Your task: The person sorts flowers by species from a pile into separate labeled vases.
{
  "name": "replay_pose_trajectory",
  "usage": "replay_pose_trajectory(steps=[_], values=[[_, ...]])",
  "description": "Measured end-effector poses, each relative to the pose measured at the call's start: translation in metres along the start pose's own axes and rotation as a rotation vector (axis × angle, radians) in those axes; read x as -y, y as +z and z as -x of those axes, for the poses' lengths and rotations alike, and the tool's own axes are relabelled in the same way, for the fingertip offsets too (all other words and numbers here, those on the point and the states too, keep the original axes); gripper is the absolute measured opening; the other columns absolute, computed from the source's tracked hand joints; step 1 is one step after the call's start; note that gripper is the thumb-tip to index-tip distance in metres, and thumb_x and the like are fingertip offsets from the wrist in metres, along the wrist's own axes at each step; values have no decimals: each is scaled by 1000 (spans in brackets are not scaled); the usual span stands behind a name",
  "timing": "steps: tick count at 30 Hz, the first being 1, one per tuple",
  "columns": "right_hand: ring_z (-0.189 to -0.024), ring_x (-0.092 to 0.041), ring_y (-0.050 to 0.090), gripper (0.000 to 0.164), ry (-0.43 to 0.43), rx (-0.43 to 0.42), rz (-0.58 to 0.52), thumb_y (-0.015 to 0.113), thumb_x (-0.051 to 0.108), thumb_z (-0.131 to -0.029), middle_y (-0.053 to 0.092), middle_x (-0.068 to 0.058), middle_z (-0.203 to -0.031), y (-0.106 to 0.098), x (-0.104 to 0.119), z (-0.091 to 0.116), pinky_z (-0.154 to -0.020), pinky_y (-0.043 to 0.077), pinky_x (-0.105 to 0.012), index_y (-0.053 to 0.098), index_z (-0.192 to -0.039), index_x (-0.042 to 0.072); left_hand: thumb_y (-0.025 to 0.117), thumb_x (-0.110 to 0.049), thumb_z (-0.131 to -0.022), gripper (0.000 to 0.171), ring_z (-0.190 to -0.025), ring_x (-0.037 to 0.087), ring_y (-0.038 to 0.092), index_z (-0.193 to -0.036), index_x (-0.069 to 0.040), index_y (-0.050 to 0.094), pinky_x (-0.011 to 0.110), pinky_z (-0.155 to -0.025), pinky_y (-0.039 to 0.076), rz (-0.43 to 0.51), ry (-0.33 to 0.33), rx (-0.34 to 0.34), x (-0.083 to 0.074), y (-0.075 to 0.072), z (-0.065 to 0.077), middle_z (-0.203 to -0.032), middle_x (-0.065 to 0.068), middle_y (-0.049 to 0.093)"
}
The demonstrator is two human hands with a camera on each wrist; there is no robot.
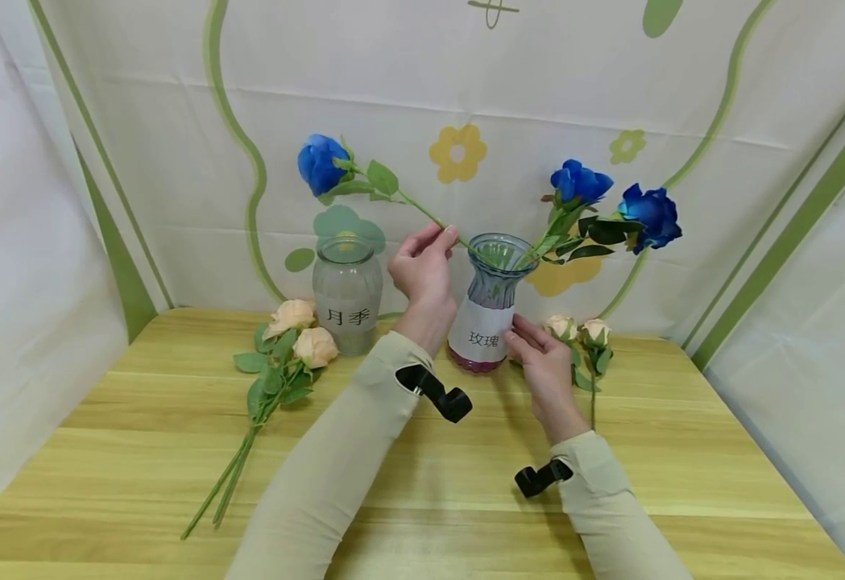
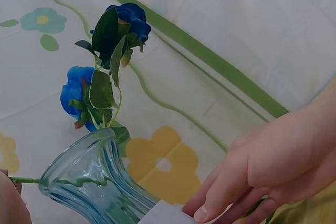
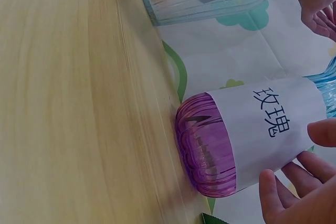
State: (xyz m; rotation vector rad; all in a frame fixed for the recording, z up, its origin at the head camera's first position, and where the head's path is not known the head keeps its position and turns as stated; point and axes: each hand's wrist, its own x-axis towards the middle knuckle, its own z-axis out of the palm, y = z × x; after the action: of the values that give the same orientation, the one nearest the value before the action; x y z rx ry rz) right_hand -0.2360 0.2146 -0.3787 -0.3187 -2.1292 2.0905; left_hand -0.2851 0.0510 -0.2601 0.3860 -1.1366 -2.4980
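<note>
My left hand (image 1: 424, 270) pinches the green stem of a blue rose (image 1: 323, 164), whose bloom leans up to the left. The lower end of its stem is inside the mouth of a ribbed glass vase (image 1: 482, 329), blue above and purple at the base, with a white paper label (image 3: 270, 129). Against the right side of this vase, my right hand (image 1: 544, 374) holds it with thumb and fingers on the label. Two other blue roses, one nearer (image 1: 580, 182) and one farther right (image 1: 652, 216), stand in the vase, leaning right.
A clear glass vase (image 1: 348, 294) with a label stands to the left. Peach roses (image 1: 315, 347) with long stems lie on the wooden table (image 1: 139, 451) before it. More peach roses (image 1: 596, 332) lie behind my right hand. A printed white curtain (image 1: 538, 72) hangs close behind.
</note>
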Motion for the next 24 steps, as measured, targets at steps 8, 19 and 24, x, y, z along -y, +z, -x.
replay_pose_trajectory(steps=[8, 19, 24], values=[[-128, -11, 62, 48, 12, -23, -2, 66, 19, -106, 61, -11, -155, 3, 1, 3, -117, 50, -41, 58, -153, 11, 90, -8, -84, 15, -84, 12, 74, -98, -10, 85, 32, -90, 63, -158, -44, 43, 4, 6, 2, -98, 2, 80], [-128, -10, 62, 48, 34, -55, -5, 67, 21, -106, 61, -10, -155, 7, 3, 7, -117, 50, -39, 59, -153, 12, 84, -10, -92, 17, -82, 10, 73, -109, -8, 85, 28, -83, 64, -110, -45, 69, 6, 9, -3, -102, 6, 82], [-130, -11, 62, 48, 35, -64, -7, 66, 21, -106, 61, -10, -155, 10, 4, 9, -115, 52, -36, 58, -153, 12, 84, -8, -91, 18, -82, 12, 74, -109, -8, 84, 34, -86, 65, -160, -31, 78, 3, 10, -5, -99, 4, 80]])
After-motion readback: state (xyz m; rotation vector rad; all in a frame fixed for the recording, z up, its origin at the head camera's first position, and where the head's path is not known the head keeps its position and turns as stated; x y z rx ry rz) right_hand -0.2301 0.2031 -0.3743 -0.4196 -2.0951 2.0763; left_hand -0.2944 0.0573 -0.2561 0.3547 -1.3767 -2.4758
